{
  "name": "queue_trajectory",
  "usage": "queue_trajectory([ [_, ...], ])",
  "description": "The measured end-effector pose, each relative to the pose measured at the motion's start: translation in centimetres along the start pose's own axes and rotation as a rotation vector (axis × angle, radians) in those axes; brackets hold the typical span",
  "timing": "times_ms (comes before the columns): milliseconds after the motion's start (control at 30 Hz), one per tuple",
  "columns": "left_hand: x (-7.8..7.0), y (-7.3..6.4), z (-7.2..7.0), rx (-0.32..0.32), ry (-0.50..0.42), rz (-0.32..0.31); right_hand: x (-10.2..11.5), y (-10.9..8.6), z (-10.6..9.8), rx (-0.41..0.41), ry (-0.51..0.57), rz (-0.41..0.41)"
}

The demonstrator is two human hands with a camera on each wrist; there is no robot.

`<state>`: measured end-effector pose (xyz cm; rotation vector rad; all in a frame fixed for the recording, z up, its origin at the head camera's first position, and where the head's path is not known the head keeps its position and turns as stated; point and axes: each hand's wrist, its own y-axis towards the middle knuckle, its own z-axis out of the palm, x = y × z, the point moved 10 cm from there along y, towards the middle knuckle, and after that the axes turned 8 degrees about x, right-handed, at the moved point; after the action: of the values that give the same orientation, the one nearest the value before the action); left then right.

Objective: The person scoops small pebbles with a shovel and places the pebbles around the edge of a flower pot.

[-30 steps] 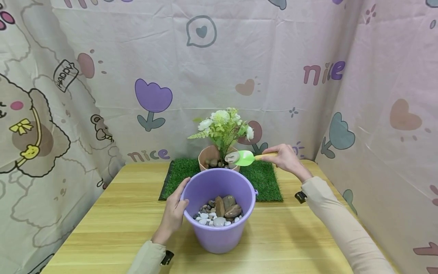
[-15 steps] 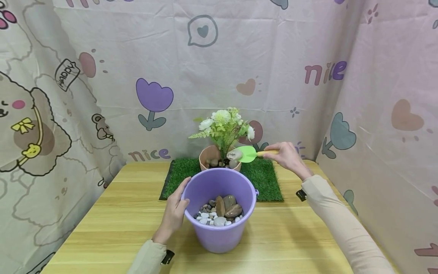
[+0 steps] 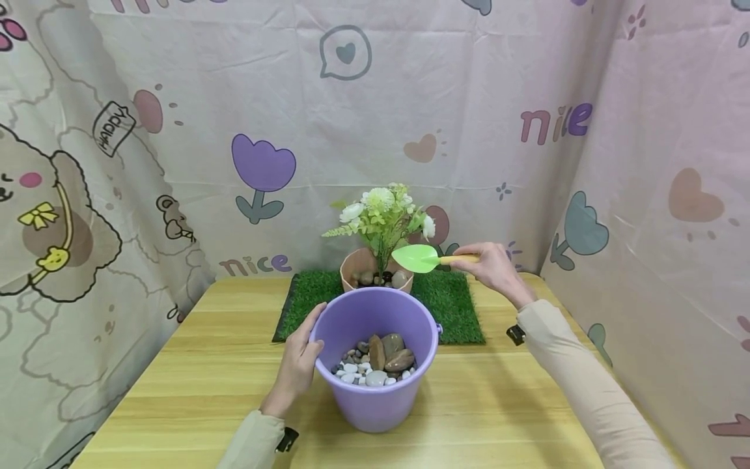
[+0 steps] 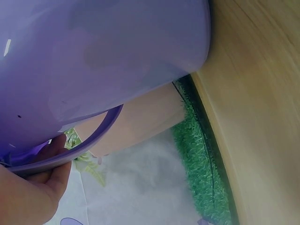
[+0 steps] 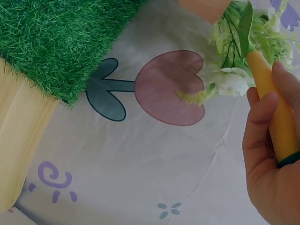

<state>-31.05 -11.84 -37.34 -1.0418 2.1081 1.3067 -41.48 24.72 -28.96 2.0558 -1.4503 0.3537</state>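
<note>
My right hand (image 3: pixel 491 266) grips the yellow handle of a small trowel (image 3: pixel 417 258), its green blade bare over the right side of a peach flowerpot (image 3: pixel 347 268). Stones and the stems of a white-flowered plant (image 3: pixel 377 212) stand in that pot. With my left hand (image 3: pixel 300 361) I hold the left side of a purple bucket (image 3: pixel 375 410); in the left wrist view the fingers go round its curved handle (image 4: pixel 101 133). Inside the bucket lie white pebbles (image 3: pixel 349 369), smaller dark ones and several larger brown stones (image 3: pixel 401 360).
The flowerpot stands on a green turf mat (image 3: pixel 451 312) at the back of the wooden table (image 3: pixel 205 384). The bucket is right in front of it and hides its lower part. A printed cloth (image 3: pixel 480 85) hangs behind and at both sides.
A pale stone lay on the trowel's blade and slid off over the pot; the blade is now bare. The trowel rose and turned slightly. My left hand and the bucket stayed put.
</note>
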Motion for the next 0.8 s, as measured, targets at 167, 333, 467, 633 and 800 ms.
queue_trajectory([
  [167, 0.0, 0.0, 0.0, 0.001, -0.001, 0.001, 0.1, -0.2, 0.8, 0.031, 0.025, -0.009],
  [333, 0.0, 0.0, 0.0, -0.002, 0.003, 0.002, 0.5, -0.5, 1.5, 0.063, 0.051, -0.041],
  [467, -0.1, -0.1, 0.0, -0.002, 0.002, 0.006, 0.8, -0.8, 2.0, 0.064, 0.053, -0.062],
  [633, -0.2, 0.0, 0.1, 0.006, -0.002, 0.02, 1.2, -1.3, 2.3, 0.045, 0.082, -0.062],
  [800, -0.3, 0.0, 0.0, -0.003, -0.005, 0.023, 2.3, -1.9, 2.5, 0.05, 0.161, -0.077],
])
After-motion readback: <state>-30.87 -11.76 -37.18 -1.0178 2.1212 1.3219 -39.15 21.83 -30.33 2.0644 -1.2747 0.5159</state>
